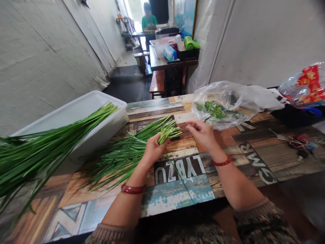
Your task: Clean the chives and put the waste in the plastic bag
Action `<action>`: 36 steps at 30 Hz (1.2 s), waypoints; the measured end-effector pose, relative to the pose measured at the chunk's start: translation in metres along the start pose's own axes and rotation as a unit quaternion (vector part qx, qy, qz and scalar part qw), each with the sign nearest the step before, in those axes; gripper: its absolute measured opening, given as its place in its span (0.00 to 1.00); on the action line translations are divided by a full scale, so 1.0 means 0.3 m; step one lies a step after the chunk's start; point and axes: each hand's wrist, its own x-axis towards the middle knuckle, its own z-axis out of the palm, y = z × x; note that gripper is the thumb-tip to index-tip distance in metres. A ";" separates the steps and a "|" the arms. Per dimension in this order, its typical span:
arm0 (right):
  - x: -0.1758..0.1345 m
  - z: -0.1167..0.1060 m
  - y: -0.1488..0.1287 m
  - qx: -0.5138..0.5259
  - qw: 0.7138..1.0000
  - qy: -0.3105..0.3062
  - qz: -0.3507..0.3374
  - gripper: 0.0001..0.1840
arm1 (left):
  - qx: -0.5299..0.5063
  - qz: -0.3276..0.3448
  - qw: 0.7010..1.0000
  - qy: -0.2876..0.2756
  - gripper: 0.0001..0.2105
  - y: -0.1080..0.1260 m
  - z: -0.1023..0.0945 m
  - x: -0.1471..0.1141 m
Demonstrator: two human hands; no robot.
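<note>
My left hand (154, 148) is closed around the pale stem ends of a bunch of garlic chives (166, 134), whose long green leaves trail left over the tabletop. More chives (152, 127) lie just behind that bunch. To the right, my right hand (204, 135) hovers a little above the table with its fingertips pinched together. Whatever sits between those fingertips, if anything, is too small to make out. Beyond this hand, a clear plastic bag (233, 96) contains green scraps (214, 110). One loose blade (181, 176) hangs down below my left hand.
A white plastic bin (101, 98) at the left has a large pile of chives (63, 135) across it. Keys (301, 144) and a red-printed plastic package (308, 84) lie at the right. Farther back are another table (165, 63) and a seated person (149, 22).
</note>
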 end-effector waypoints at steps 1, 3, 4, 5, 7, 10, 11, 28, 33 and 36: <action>-0.012 0.031 -0.007 0.044 0.998 -0.052 0.010 0.14 | -0.013 -0.005 1.000 0.002 0.10 -0.004 0.000 0.001; -0.029 0.080 -0.014 0.109 0.987 -0.110 0.030 0.14 | -0.037 -0.015 0.999 0.005 0.11 -0.007 -0.001 0.001; -0.033 0.096 -0.013 0.136 0.983 -0.119 0.041 0.15 | -0.044 -0.018 0.999 0.006 0.11 -0.005 -0.002 0.002; -0.034 0.105 -0.011 0.160 0.978 -0.122 0.055 0.15 | -0.046 -0.018 0.999 0.005 0.11 -0.002 -0.004 0.002; -0.029 0.110 -0.001 0.200 0.969 -0.116 0.088 0.15 | -0.035 -0.010 0.999 0.008 0.10 0.006 -0.007 0.002; -0.024 0.108 0.006 0.208 0.967 -0.102 0.109 0.15 | -0.019 0.001 1.000 0.015 0.11 0.011 -0.009 0.002; -0.026 0.110 0.003 0.193 0.971 -0.105 0.098 0.14 | -0.021 0.003 1.000 0.016 0.11 0.010 -0.008 0.002; -0.072 0.236 -0.038 0.127 0.984 -0.114 0.054 0.11 | -0.059 0.001 0.998 0.033 0.10 0.019 -0.018 0.002; -0.078 0.238 -0.041 0.103 0.985 -0.132 0.044 0.11 | -0.043 0.015 0.999 0.026 0.10 0.010 -0.016 0.003; -0.086 0.248 -0.052 0.051 0.991 -0.119 0.021 0.09 | -0.018 0.020 1.000 0.012 0.10 0.010 -0.007 -0.002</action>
